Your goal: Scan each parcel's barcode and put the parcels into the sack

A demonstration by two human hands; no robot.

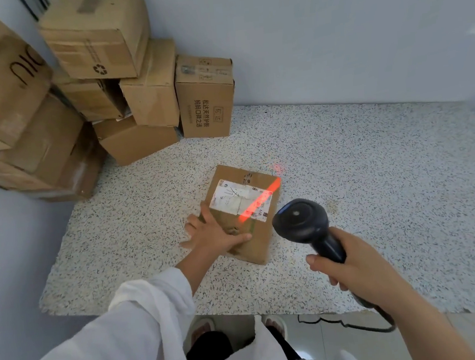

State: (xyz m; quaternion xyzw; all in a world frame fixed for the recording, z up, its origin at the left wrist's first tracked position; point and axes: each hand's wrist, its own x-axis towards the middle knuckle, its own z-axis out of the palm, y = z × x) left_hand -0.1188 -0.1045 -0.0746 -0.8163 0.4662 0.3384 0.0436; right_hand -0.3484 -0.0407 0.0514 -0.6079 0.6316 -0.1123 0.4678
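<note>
On the speckled table (373,168), head view: a flat brown parcel (260,242) lies near the middle, with its white shipping label (233,198) facing up.
Left hand (212,233): the fingers are straight and spread. The palm presses on the parcel's near-left corner, with the outer fingers reaching past the edge onto the table. A white sleeve (145,317) covers the forearm.
Right hand (353,264): the fingers are curled round the handle of a black scanner (303,221). It is just right of the parcel without touching it, and the scanner's head points toward the parcel.
Red beam (258,202): a slanted stripe crosses the label's right end and runs onto bare cardboard.
Far-left corner: stacked cardboard boxes (106,76) stand against the wall, well apart from both hands.
</note>
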